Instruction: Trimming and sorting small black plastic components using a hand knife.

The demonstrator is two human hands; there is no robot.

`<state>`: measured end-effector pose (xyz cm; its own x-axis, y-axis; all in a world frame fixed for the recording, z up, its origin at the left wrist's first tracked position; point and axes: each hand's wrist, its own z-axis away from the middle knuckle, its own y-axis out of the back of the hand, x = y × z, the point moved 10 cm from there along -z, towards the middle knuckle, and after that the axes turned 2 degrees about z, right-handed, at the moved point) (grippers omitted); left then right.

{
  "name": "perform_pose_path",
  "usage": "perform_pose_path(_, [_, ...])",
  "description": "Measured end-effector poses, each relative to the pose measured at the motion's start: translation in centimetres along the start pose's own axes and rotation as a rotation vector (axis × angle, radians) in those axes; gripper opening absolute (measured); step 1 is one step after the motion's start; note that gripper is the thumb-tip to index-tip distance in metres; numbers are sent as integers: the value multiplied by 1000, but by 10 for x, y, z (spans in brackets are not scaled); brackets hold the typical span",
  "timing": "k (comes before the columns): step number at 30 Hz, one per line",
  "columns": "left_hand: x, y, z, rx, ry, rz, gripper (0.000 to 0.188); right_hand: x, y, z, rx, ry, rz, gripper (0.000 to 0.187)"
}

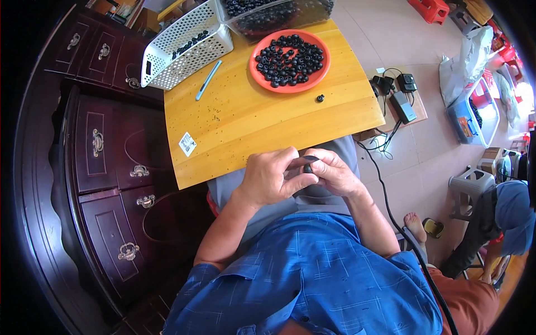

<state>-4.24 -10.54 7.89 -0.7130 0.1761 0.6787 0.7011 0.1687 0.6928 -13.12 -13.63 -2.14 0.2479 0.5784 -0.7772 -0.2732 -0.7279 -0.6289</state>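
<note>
My left hand (269, 176) and my right hand (336, 174) meet just off the table's near edge, above my lap. Pinched between their fingertips is a small black part (307, 168), mostly hidden by the fingers. A dark, flat, pointed shape shows just above it by the right fingers; I cannot make out what that is. On the wooden table, a red-orange plate (261, 76) holds many small black round parts (290, 70) with holes in them. One loose black part (320, 98) lies on the wood near the plate.
The yellow wooden table (268, 120) carries a light-blue craft knife (208, 80), a white label (187, 144) and dark crumbs. Behind stand a white perforated basket (184, 50) and a clear bin (268, 22) of black parts. Dark drawers (111, 167) flank the left; a cable (385, 190) and another person are right.
</note>
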Motion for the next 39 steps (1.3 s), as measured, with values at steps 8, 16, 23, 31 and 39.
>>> perform_pose_path(8, [-1, -3, 0, 1, -3, 43, 48, 10, 9, 1, 32, 5, -76, 41])
perform_pose_path(16, [-4, 1, -1, 50, -3, 29, 46, 3, 3, -1, 88, -34, -14, 41])
perform_pose_path(23, [-11, -4, -1, -7, 25, 10, 48, 10, 8, -1, 93, -63, -33, 38])
perform_pose_path(31, [-9, -8, -4, 29, -37, -16, 48, 9, 13, -3, 188, -27, -127, 31])
perform_pose_path(39, [-20, 9, -36, 82, 68, 290, 37, -4, 25, 4, 210, -7, -208, 34])
